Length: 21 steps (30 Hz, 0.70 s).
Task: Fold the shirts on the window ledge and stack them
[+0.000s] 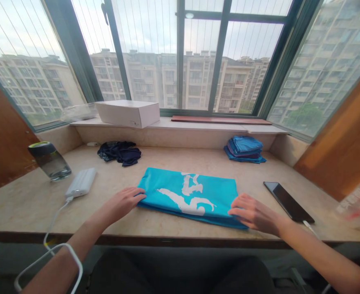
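Note:
A turquoise garment [167, 183] with white brush-style lettering lies folded into a flat rectangle on the counter in front of me. At its left edge my left hand [132, 197] is closed, with the fingertips gripping the fabric. My right hand [250, 210] has its curled fingers on the opposite edge, near the front right corner, closed on the cloth. Folded layers show along the side closest to me. Both thumbs are mostly hidden.
Behind the garment are a crumpled dark cloth [120, 153] and a stack of folded blue clothes [244, 149]. A bottle [51, 161] and a white power bank [81, 182] with a cable sit left. Right are a phone [288, 201] and a clear plastic item [359, 202]. A white box [127, 113] rests on the sill.

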{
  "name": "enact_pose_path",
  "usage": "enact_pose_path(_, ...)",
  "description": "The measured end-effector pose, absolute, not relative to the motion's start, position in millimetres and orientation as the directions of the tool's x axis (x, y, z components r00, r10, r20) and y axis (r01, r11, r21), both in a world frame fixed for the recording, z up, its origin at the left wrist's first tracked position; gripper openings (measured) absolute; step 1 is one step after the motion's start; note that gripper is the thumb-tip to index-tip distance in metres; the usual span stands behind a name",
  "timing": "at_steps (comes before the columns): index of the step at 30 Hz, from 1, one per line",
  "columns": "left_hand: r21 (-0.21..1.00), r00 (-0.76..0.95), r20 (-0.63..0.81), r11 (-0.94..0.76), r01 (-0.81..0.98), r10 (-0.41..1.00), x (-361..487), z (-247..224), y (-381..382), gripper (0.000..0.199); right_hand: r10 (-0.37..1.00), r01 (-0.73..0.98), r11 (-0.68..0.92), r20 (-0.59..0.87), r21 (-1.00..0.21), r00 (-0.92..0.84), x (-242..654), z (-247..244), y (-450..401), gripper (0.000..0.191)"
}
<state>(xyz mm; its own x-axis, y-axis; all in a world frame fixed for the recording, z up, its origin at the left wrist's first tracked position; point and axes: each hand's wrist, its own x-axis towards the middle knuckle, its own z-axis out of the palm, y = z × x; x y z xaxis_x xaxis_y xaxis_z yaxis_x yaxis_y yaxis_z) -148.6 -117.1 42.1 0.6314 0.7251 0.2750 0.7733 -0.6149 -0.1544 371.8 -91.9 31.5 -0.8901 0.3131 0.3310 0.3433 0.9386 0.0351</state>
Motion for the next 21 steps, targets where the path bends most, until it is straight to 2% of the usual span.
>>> enact_pose_path(4, -0.101, 0.576, 0.287, -0.574, 0.812, 0.765, -152, 33, -116, 0.030, 0.214, 0.253, 0.966, 0.385, 0.051, -0.898, 366, 37, -102, 0.028)
enact_pose_path(7, -0.113, 0.526, 0.252, -0.515, 0.849, 0.812, -151, 34, -114, 0.039, 0.186, 0.211, 0.977, 0.376, 0.026, -0.908, 359, 37, -114, 0.025)
enact_pose_path(9, -0.144, 0.496, 0.217, -0.475, 0.868, 0.841, -151, 35, -112, 0.047, 0.217, 0.218, 0.975, 0.347, -0.038, -0.912, 355, 33, -123, 0.021)
enact_pose_path(11, -0.162, 0.473, 0.188, -0.448, 0.879, 0.861, -151, 36, -110, 0.052, 0.289, 0.264, 0.957, 0.309, -0.122, -0.906, 352, 28, -131, 0.031)
enact_pose_path(15, -0.120, 0.444, 0.183, -0.428, 0.896, 0.877, -150, 38, -109, 0.053, 0.387, 0.339, 0.917, 0.257, -0.211, -0.886, 356, 18, -127, 0.028)
enact_pose_path(18, -0.143, 0.453, 0.195, -0.432, 0.890, 0.870, -143, 40, -117, 0.045, 0.427, 0.393, 0.904, 0.291, -0.170, -0.856, 368, 14, -102, 0.027)
enact_pose_path(21, -0.227, 0.527, 0.182, -0.486, 0.844, 0.830, -130, 44, -131, 0.033, 0.508, 0.537, 0.843, 0.393, -0.044, -0.766, 383, 14, -67, 0.030)
